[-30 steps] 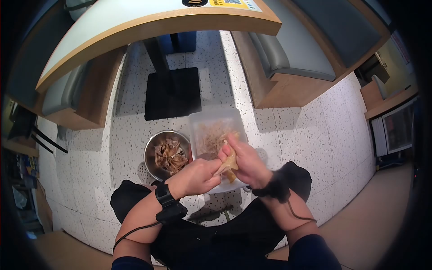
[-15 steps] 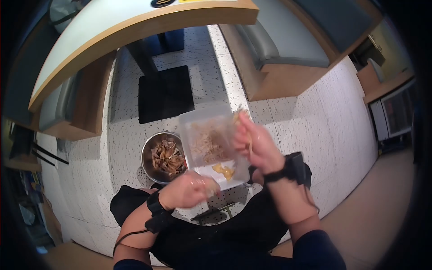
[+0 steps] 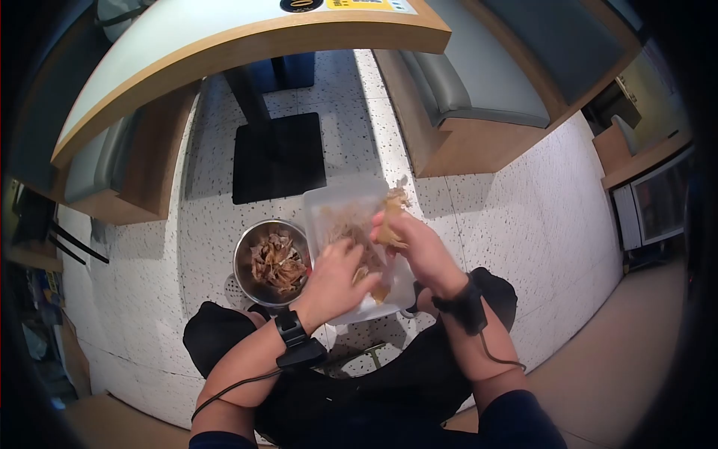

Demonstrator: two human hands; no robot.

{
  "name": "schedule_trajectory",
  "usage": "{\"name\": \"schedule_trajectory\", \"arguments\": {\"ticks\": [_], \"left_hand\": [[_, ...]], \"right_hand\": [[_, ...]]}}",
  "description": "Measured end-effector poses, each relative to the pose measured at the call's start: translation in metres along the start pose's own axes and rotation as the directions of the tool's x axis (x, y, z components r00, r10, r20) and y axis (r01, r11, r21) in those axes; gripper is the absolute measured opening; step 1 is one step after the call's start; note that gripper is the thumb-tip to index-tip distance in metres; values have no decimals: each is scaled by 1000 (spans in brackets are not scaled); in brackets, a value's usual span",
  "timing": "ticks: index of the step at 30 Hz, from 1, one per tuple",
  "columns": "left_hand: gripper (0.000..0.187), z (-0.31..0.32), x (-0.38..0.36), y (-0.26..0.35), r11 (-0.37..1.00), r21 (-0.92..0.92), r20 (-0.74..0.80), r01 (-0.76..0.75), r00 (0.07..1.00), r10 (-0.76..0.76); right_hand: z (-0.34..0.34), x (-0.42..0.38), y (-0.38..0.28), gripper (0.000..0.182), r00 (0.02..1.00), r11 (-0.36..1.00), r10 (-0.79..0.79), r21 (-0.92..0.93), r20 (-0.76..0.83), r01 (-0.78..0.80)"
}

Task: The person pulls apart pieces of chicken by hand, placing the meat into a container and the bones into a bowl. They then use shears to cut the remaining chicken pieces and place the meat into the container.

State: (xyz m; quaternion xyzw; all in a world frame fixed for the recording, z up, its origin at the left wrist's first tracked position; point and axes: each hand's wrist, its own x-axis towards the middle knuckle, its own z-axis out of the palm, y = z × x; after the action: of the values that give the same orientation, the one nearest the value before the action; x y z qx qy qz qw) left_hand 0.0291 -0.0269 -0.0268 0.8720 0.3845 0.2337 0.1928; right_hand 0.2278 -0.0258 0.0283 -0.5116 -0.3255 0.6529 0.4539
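Observation:
A translucent plastic tub (image 3: pixel 320 196) with pale shredded meat (image 3: pixel 344 224) inside stands tilted in front of me. Over it is my left hand (image 3: pixel 336 277), palm down, thumb apart from the fingers, whose tips are near the shreds and slightly blurred. My right hand (image 3: pixel 420 251), at the tub's right side, is closed on a pale tan piece of meat (image 3: pixel 392 217) with a ragged upper end. Below the left hand, a yellowish piece (image 3: pixel 380 292) shows partly at the tub's near end. Left of the tub, a round steel bowl (image 3: pixel 241 262) holds brownish meat scraps or bones (image 3: pixel 277 262).
A light table (image 3: pixel 187 52) with a wooden edge stands ahead on a post with a black base plate (image 3: pixel 278 161). Padded benches (image 3: pixel 493 90) flank it. The speckled tile floor (image 3: pixel 516 202) surrounds the bowl and tub. A black strap and cable sit on each wrist.
My left hand has moved from the tub's near edge up and over its inside, its fingers now spread. The right hand has turned, showing more of the meat piece.

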Motion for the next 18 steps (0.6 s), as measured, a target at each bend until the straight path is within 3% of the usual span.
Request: {"name": "schedule_trajectory", "arguments": {"ticks": [1,2,3,4,5,7,8,11,16,18], "left_hand": [[56,-10,7,2,1000,-1,-3,7,1000,-7],[51,-23,12,3,948,-287,-10,139,989,-148],[46,-35,17,5,800,-545,24,250,959,-283],[37,-43,21,3,807,-561,-31,183,970,-241],[37,-45,20,2,809,-556,-29,190,968,-248],[37,-45,20,2,646,-713,28,273,932,-363],[36,-36,18,-3,580,-766,43,276,923,-382],[34,-29,14,-8,483,-825,64,293,898,-436],[27,-42,15,-4,314,-893,154,322,875,-458],[24,-44,15,-2,243,-909,193,339,858,-476]], "right_hand": [[0,1,2,38,999,998,-37,-52,20,38],[2,0,1,38,999,998,-30,-50,25,31],[4,-2,-2,36,999,984,-6,-179,53,16],[7,-2,-3,35,997,952,19,-306,81,7],[11,-2,-1,35,996,953,22,-302,89,6],[18,-2,3,31,984,852,-137,-492,116,177],[18,2,11,29,972,831,-187,-504,144,234],[17,6,15,28,969,778,-124,-585,213,228],[23,1,11,29,967,832,-155,-501,202,238],[25,2,12,33,986,912,-109,-382,127,150]]}}
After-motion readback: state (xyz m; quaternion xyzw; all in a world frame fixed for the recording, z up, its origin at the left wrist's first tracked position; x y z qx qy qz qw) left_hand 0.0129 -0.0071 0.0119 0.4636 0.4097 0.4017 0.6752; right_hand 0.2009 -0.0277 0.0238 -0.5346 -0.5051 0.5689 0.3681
